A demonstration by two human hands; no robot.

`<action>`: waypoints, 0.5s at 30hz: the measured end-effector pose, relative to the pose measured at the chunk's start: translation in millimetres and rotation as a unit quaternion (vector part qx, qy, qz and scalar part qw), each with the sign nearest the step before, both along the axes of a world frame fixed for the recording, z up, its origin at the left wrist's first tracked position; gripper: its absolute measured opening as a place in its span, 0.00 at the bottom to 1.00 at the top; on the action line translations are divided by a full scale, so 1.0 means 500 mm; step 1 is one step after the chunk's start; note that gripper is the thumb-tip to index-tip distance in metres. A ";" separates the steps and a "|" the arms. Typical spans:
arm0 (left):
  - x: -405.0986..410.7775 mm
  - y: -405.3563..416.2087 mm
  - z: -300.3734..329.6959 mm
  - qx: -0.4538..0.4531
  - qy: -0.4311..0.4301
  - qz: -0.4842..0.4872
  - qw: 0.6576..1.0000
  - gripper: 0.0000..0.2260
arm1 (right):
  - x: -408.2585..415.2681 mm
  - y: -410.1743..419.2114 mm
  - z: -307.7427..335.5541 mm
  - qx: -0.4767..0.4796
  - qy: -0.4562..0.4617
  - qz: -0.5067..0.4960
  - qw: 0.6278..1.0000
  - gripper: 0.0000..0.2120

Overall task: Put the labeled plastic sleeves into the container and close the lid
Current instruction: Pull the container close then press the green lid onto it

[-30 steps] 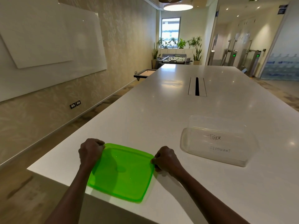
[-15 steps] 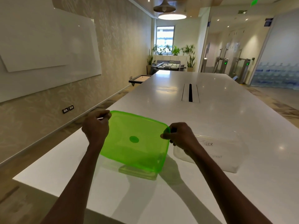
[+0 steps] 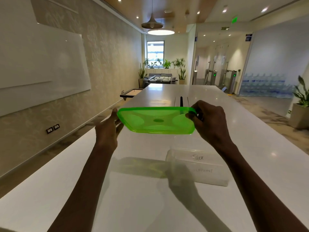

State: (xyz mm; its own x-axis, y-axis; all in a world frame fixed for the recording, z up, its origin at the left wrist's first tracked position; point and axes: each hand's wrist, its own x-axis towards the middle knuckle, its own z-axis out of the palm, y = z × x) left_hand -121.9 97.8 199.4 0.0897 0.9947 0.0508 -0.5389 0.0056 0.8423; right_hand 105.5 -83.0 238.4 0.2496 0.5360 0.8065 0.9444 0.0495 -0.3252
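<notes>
A translucent green lid [image 3: 157, 120] hangs level in the air above the white table [image 3: 150, 198]. My right hand [image 3: 209, 121] pinches its right edge. My left hand [image 3: 108, 129] is at its left edge with fingers spread, touching or barely off it. Below and to the right, a clear plastic container [image 3: 197, 166] rests on the table; sleeves inside show handwritten labels, one reading TIGER, another fainter one reading ELEPHANT. My right forearm crosses over the container's right side.
A cable slot [image 3: 181, 101] is set into the table farther along. The table's left edge drops to the floor beside a wall with a whiteboard [image 3: 41, 67]. A potted plant [image 3: 301, 104] stands at the right.
The lid went from flat on the table at the near left to lifted, then up and rightward toward the container. My left hand's grip has loosened.
</notes>
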 end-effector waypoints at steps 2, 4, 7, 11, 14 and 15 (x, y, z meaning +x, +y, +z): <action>0.028 -0.003 -0.003 -0.040 0.011 -0.061 0.997 0.09 | 0.023 -0.019 -0.003 0.009 -0.043 -0.024 0.999 0.07; 0.056 -0.008 -0.004 -0.085 0.035 -0.102 0.991 0.13 | 0.048 -0.038 -0.011 0.020 -0.075 -0.047 0.996 0.06; 0.097 -0.020 -0.008 -0.129 0.051 -0.171 0.975 0.09 | 0.084 -0.066 -0.027 0.042 -0.108 -0.058 0.992 0.06; 0.155 -0.032 -0.026 -0.151 0.041 -0.228 0.961 0.02 | 0.126 -0.102 -0.049 0.052 -0.107 -0.048 0.992 0.07; 0.199 -0.038 -0.049 -0.133 0.066 -0.234 0.961 0.04 | 0.160 -0.126 -0.072 0.032 -0.026 -0.019 0.999 0.15; 0.213 -0.037 -0.058 -0.124 0.064 -0.228 0.964 0.05 | 0.173 -0.135 -0.080 0.009 0.036 -0.009 0.999 0.19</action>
State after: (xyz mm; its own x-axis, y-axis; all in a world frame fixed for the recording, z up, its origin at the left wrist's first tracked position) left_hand -15.2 79.3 170.4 0.5098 0.8306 -0.2241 -0.3253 0.4273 0.8436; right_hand 192.0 -150.4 198.4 0.3166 0.5166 0.7955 0.9195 0.0388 -0.3911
